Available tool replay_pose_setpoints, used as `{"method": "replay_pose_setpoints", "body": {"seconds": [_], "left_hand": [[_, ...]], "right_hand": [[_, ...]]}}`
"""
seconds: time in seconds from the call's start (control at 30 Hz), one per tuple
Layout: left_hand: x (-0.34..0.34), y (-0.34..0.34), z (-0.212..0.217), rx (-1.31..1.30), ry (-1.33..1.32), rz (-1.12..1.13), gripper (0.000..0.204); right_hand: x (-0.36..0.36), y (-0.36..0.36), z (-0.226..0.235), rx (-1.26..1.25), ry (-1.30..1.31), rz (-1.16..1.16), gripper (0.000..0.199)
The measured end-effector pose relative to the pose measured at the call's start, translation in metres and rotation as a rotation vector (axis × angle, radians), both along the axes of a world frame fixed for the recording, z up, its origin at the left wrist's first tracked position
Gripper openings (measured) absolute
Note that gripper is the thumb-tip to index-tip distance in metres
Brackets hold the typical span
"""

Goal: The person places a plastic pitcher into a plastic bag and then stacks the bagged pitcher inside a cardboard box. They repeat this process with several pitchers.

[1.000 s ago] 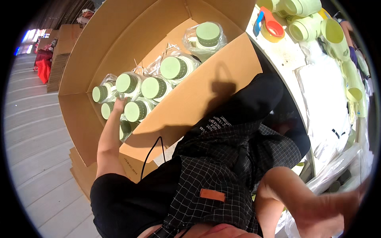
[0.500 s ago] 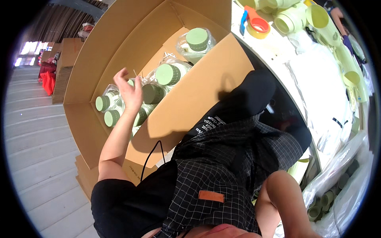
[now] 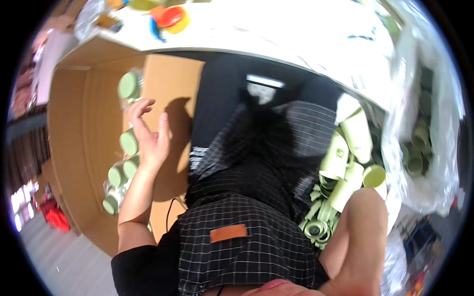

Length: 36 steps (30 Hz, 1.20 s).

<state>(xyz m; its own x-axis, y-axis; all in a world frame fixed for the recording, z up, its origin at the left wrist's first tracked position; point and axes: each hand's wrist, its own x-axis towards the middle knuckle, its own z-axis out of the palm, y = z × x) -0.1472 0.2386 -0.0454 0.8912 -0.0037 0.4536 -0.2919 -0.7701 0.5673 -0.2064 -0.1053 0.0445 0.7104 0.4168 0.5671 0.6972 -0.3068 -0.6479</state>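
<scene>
My left hand [image 3: 149,134] is raised over the inner edge of an open cardboard box [image 3: 74,133], its fingers apart and slightly curled with nothing in them. Below and around it, inside the box, stand several clear bottles with light green lids [image 3: 129,142], some wrapped in clear plastic. One lidded bottle [image 3: 129,85] sits apart at the far end, just beyond my fingertips. At the lower right my right arm [image 3: 358,237] is bent with the elbow forward. My right hand lies outside the picture.
A white table [image 3: 237,29] runs along the far side, holding an orange tape dispenser [image 3: 170,18]. To my right are light green plastic cups [image 3: 348,185] and ring-shaped green parts [image 3: 316,231]. Beyond them hangs a clear plastic bag [image 3: 419,148] with green pieces.
The view has swung to the right, so the box lies further left and the green parts at my right have come into sight. My left hand stays open and empty.
</scene>
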Motion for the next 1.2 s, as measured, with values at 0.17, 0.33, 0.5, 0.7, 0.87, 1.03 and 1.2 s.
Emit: {"method": "replay_pose_setpoints", "body": {"seconds": [0.17,0.33,0.5,0.7,0.87,1.03,1.2], "left_hand": [[0.004,-0.029,-0.007,-0.017,0.088,-0.131,0.041],[0.024,-0.06,-0.021,-0.076,0.223,-0.251,0.031],[0.057,-0.159,-0.006,-0.193,0.276,-0.544,0.014],[0.053,-0.274,0.026,-0.16,0.176,-1.197,0.026],[0.059,-0.31,0.026,-0.306,0.237,-1.21,0.042],[0.056,-0.313,0.019,-0.559,0.547,-1.41,0.051],[0.045,-0.212,0.034,-0.276,0.964,-0.587,0.018]], "right_hand": [[-0.043,-0.066,-0.01,-0.444,-0.403,-0.463,0.024],[-0.027,-0.177,-0.17,-0.484,0.14,-1.099,0.03],[0.037,-0.246,-0.279,-1.101,0.122,-0.746,0.023],[0.038,-0.265,-0.23,-1.272,0.355,-0.658,0.032],[-0.023,-0.264,-0.071,-0.259,0.316,-0.932,0.04],[-0.014,-0.178,-0.096,0.937,0.743,-0.355,0.041],[-0.002,-0.269,-0.107,0.741,0.58,-1.36,0.045]]}}
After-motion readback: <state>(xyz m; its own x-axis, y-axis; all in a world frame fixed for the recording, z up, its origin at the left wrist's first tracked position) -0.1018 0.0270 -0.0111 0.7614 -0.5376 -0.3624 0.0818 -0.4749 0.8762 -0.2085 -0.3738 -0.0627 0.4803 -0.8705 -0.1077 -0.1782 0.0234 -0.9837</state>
